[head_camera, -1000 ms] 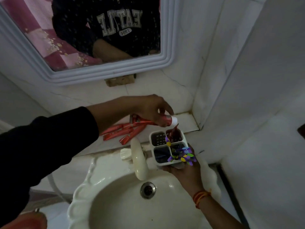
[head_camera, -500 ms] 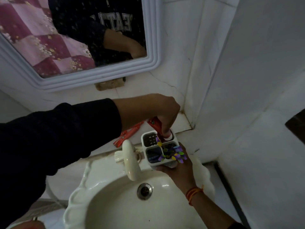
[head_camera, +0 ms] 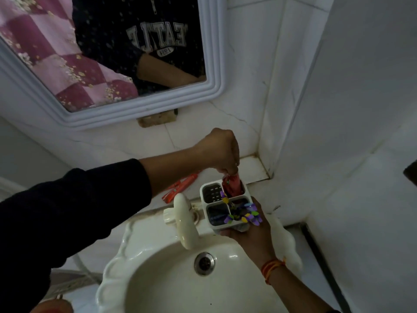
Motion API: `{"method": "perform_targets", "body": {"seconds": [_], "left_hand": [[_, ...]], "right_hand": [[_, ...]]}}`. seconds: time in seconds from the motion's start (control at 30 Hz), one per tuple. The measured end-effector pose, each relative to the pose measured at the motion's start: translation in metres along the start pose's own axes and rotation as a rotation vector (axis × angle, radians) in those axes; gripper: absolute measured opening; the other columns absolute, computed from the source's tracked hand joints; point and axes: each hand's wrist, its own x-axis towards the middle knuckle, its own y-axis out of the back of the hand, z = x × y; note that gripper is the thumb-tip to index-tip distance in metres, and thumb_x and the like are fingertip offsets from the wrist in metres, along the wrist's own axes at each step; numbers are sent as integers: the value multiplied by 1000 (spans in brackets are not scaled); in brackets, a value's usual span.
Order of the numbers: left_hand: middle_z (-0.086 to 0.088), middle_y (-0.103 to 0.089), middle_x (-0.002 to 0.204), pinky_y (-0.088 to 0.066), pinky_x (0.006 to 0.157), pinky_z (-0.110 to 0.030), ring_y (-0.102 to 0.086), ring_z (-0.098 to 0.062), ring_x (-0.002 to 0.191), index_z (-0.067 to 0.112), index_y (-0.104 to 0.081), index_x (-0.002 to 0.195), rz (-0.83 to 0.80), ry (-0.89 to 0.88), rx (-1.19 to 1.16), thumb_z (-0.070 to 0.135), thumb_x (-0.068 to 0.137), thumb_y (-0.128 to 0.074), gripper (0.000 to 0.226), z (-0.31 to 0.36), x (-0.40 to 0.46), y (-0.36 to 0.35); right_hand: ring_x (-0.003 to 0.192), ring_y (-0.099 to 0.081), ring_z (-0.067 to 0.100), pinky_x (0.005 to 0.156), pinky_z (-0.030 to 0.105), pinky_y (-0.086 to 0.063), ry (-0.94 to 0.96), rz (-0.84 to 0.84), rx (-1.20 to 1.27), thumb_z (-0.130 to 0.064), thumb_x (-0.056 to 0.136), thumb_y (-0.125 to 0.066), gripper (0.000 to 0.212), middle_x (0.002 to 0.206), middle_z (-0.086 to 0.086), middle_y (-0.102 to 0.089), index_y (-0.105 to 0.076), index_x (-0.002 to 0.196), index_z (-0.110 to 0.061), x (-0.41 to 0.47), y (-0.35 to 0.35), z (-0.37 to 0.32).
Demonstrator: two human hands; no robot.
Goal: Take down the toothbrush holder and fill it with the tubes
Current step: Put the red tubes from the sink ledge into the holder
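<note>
Left hand (head_camera: 222, 152) pinches the red tube (head_camera: 232, 185) upright in the holder (head_camera: 225, 206) the right hand (head_camera: 250, 233) grips

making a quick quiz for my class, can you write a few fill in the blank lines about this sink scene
1. The left hand pushes a red tube into a back compartment of the white ____.
2. The right hand holds the toothbrush holder from ____.
3. More orange-red tubes lie on the ledge behind the ____.
4. The holder is held above the rim of the ____.

Missing words: toothbrush holder; below; tap; sink
</note>
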Motion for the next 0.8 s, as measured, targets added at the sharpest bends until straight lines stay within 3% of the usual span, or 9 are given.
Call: {"method": "perform_targets", "body": {"seconds": [0.1, 0.17, 0.23, 0.33, 0.43, 0.5, 0.63, 0.73, 0.8], "left_hand": [[-1, -73, 61, -56, 51, -16, -68, -3, 46, 4, -81, 90, -4, 28, -119, 10, 69, -88, 22, 1, -4, 2], [-7, -80, 77, -63, 64, -23, -77, -12, 65, 5, -80, 94, -46, 136, -269, 25, 76, -86, 28, -6, 0, 12], [-9, -80, 86, -63, 74, -30, -79, -21, 78, 3, -77, 96, 22, 240, -316, 34, 85, -77, 33, -25, 7, 13], [-16, -75, 101, -52, 71, -26, -74, -29, 93, 0, -71, 101, 62, 283, 122, 27, 88, -70, 30, -70, 8, -7], [-21, -62, 125, -51, 81, -31, -64, -34, 112, 1, -60, 124, -71, 324, 320, 21, 81, -77, 50, -107, 5, -41], [-20, -57, 133, -50, 90, -33, -59, -33, 120, 5, -54, 136, -82, 290, 342, 20, 82, -77, 61, -119, 5, -55], [-22, -58, 133, -49, 93, -36, -61, -36, 119, 15, -46, 148, -34, 182, 416, 16, 91, -63, 59, -135, 9, -68], [-21, -63, 128, -55, 89, -37, -68, -36, 107, 28, -37, 154, -42, 197, 422, 28, 97, -55, 60, -145, 8, -73], [-19, -64, 129, -56, 90, -36, -68, -34, 106, 28, -41, 151, -37, 201, 402, 37, 96, -54, 57, -144, 9, -73]], "right_hand": [[110, -72, 13, 88, 41, -64, -28, -3, 89, -25, 54, -102, 95, 121, 6, -72, -55, 136, -10, -1, 3, -6], [103, -74, 6, 73, 25, -66, 10, -23, 153, 9, 59, -94, 82, 115, 7, -71, -54, 129, -2, 1, 5, -1], [106, -74, 15, 71, 19, -64, 24, -31, 153, 17, 64, -89, 76, 116, 6, -72, -57, 129, -5, 3, 4, 2], [111, -72, 17, 81, 41, -66, 39, -20, 170, 11, 55, -96, 88, 122, 7, -72, -56, 130, -8, 4, 3, 2], [88, -73, -9, 62, 12, -62, 22, -47, 289, 31, 60, -83, 79, 115, 13, -69, -52, 128, 5, 4, 1, -4], [86, -73, -10, 60, 8, -59, 33, -62, 279, 33, 61, -80, 77, 111, 8, -70, -54, 126, 1, 3, -1, -7], [98, -71, -8, 69, 7, -58, 58, -38, 233, 22, 54, -92, 84, 111, -3, -72, -58, 123, -12, 5, -1, 1], [97, -74, 2, 63, 12, -61, 60, -35, 228, 33, 61, -81, 75, 107, -3, -73, -61, 116, -13, 4, 0, -3], [99, -73, 0, 65, 12, -61, 78, -29, 192, 29, 55, -86, 81, 109, -5, -73, -61, 117, -16, 3, -1, -4]]}}
